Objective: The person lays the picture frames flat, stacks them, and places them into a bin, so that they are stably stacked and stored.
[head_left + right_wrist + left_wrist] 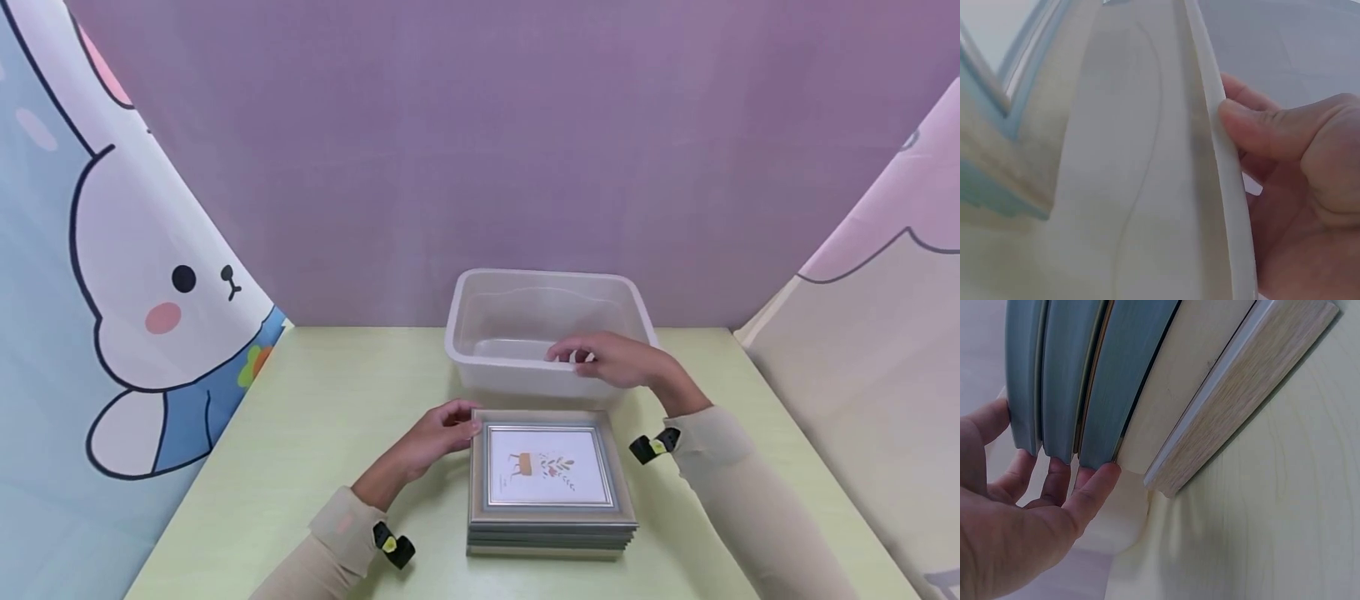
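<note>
A stack of picture frames lies near the front of the table. The top one has a silvery border round a white print with a brown animal and leaves. At the stack's far left corner, my left hand holds on with its thumb near the top frame. Fingertips touch the ends of the blue-grey frames in the left wrist view. Behind the stack stands a white plastic bin. My right hand pinches its near rim, with the thumb outside and the fingers over the inner side.
The lower frames have cream and wood-grain sides. A pale green-yellow table carries everything. Purple cloth hangs behind the bin, and a rabbit-print cloth closes off the left. Another pale printed cloth is at right.
</note>
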{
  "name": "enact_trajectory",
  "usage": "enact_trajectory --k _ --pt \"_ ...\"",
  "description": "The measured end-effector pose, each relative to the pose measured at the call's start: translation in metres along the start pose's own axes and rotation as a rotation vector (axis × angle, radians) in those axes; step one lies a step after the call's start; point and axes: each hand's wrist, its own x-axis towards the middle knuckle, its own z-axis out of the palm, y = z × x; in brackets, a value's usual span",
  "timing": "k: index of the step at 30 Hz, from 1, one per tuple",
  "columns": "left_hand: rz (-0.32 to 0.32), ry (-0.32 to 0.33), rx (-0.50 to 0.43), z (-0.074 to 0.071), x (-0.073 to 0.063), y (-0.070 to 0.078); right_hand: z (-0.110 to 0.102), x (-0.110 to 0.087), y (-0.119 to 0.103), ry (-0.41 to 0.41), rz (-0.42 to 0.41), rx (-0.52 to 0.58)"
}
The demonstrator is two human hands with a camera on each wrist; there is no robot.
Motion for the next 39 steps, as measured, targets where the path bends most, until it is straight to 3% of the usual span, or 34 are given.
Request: enact_trajectory --k 10,17,22,29,31,33,39 --pt "0.010 -0.006 -0.010 -0.001 -0.001 0.000 0.005 0.019 -0.007 -0.034 -0.019 0.039" --pt "0.022 0.001 -0.019 0.000 0.000 -0.004 0.010 0.018 -0.010 0.007 0.010 0.069" --pt "0.039 0.009 0.012 0.001 0.000 -0.008 0.014 0.005 -0.009 0.163 0.024 0.059" --pt "0.083 0.005 0.038 -0.003 -0.008 -0.012 0.025 -0.028 0.000 0.609 0.046 0.083" --pt "0.089 0.000 0.034 -0.004 -0.011 -0.014 0.030 -0.040 0.003 0.687 0.015 0.107" --pt "0.091 -0.009 0.032 -0.004 -0.015 -0.015 0.037 -0.051 0.005 0.698 -0.006 0.145" --pt "0.079 -0.030 0.029 -0.004 -0.025 -0.019 0.066 -0.079 0.017 0.586 0.047 0.220"
